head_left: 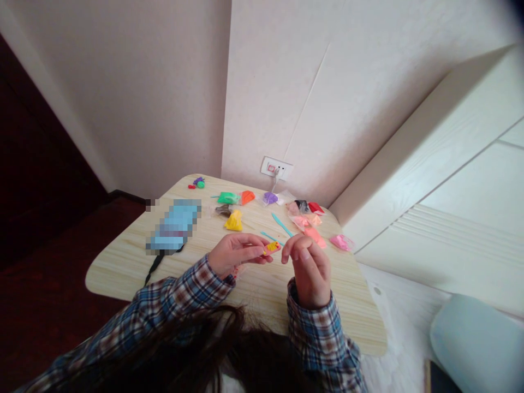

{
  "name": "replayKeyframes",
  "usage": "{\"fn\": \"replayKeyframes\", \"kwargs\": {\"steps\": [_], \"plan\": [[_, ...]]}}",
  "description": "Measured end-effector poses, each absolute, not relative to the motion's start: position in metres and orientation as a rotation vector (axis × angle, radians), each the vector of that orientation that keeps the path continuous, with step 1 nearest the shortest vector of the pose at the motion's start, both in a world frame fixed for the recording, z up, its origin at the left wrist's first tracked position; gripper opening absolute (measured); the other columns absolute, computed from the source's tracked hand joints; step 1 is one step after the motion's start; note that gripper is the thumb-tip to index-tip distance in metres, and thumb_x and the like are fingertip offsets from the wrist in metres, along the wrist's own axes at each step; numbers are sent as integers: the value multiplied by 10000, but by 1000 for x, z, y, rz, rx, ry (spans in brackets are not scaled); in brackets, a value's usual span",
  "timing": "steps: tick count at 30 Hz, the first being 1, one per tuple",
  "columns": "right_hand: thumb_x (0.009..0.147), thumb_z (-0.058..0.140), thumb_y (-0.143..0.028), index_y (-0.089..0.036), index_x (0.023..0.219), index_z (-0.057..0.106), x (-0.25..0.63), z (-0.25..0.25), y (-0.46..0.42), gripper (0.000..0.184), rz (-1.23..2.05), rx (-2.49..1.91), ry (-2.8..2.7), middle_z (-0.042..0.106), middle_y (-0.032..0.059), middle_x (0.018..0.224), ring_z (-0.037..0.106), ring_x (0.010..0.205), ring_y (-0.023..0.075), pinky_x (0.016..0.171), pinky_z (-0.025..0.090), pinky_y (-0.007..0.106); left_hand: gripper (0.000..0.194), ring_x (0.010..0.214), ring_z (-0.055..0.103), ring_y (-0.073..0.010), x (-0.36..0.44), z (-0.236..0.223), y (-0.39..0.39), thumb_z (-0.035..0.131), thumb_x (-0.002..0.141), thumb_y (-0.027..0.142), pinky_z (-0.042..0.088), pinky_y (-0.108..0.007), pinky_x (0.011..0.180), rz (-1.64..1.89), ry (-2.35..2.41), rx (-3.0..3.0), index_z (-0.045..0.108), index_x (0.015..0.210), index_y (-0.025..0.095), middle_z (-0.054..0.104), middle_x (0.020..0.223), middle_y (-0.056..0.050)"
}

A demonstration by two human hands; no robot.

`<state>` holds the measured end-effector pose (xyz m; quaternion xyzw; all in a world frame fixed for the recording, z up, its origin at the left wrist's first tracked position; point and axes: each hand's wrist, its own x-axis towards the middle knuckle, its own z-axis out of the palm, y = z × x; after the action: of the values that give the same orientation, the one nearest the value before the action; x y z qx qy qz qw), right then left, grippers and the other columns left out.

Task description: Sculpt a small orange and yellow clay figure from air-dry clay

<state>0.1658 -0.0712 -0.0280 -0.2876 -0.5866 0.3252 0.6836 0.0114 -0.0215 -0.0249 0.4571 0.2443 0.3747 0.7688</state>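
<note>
Between the thumb and fingers of my left hand (239, 255) is a small pink and yellow clay piece (272, 248) with red bits on it. My right hand (309, 267) is just right of that piece, apart from it, its fingers curled with thumb and index close together. Whether anything tiny sits in that pinch I cannot make out. Behind my hands lie a wide blue modelling tool (281, 224) and a thinner blue tool (270, 238). A yellow clay bag (233, 220) rests beyond my left hand. Salmon-coloured clay (314, 237) lies beyond my right hand.
Green (228, 198), orange (247, 197), purple (270, 198) and pink clay packets (342, 242) line the wooden table's (118, 273) far side. A blurred-out phone-like device (176, 225) with a black cable is at left. Small clay shapes (200, 184) sit in the far-left corner. A wall socket (277, 167) is behind.
</note>
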Motion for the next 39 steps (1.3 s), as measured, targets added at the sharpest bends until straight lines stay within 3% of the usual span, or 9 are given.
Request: {"fn": "replayKeyframes", "kwargs": {"steps": [5, 12, 17, 24, 33, 39], "plan": [[816, 546, -175, -201, 812, 569, 165, -28, -72, 35, 529, -821, -1382, 535, 20, 779, 515, 750, 144, 637, 421, 294, 281, 645, 643, -119, 11, -27, -20, 792, 559, 335, 490, -215, 613, 814, 469, 1027, 661, 648, 103, 672, 863, -53], [793, 554, -92, -237, 891, 631, 168, -29, -73, 191, 189, -879, -1572, 587, 35, 872, 547, 843, 161, 686, 458, 315, 276, 619, 614, -97, 12, -26, -21, 785, 567, 336, 485, -228, 641, 831, 478, 1049, 660, 637, 100, 669, 840, -48], [769, 590, -104, -243, 880, 628, 168, -29, -73, 182, 103, -915, -1614, 581, 36, 906, 556, 854, 172, 735, 477, 353, 283, 617, 610, -100, 13, -26, -22, 795, 551, 331, 488, -235, 638, 830, 478, 1026, 663, 636, 97, 663, 820, -45], [749, 617, -109, -234, 844, 623, 168, -29, -72, 157, 135, -939, -1613, 569, 35, 931, 548, 896, 172, 779, 474, 356, 282, 630, 618, -95, 12, -23, -23, 798, 548, 337, 486, -209, 629, 818, 472, 1036, 671, 622, 97, 651, 797, -30], [759, 614, -189, -220, 779, 617, 167, -29, -70, 38, 366, -958, -1547, 561, 54, 941, 532, 915, 186, 698, 480, 331, 298, 621, 604, -98, 12, -22, -23, 795, 542, 345, 478, -227, 631, 815, 470, 1051, 659, 634, 97, 661, 784, -37], [760, 619, -194, -232, 831, 611, 168, -32, -69, 81, 477, -959, -1518, 545, 58, 986, 519, 891, 175, 679, 469, 316, 281, 619, 595, -103, 13, -22, -22, 786, 553, 332, 472, -226, 625, 804, 520, 1066, 656, 628, 95, 666, 742, -42]]}}
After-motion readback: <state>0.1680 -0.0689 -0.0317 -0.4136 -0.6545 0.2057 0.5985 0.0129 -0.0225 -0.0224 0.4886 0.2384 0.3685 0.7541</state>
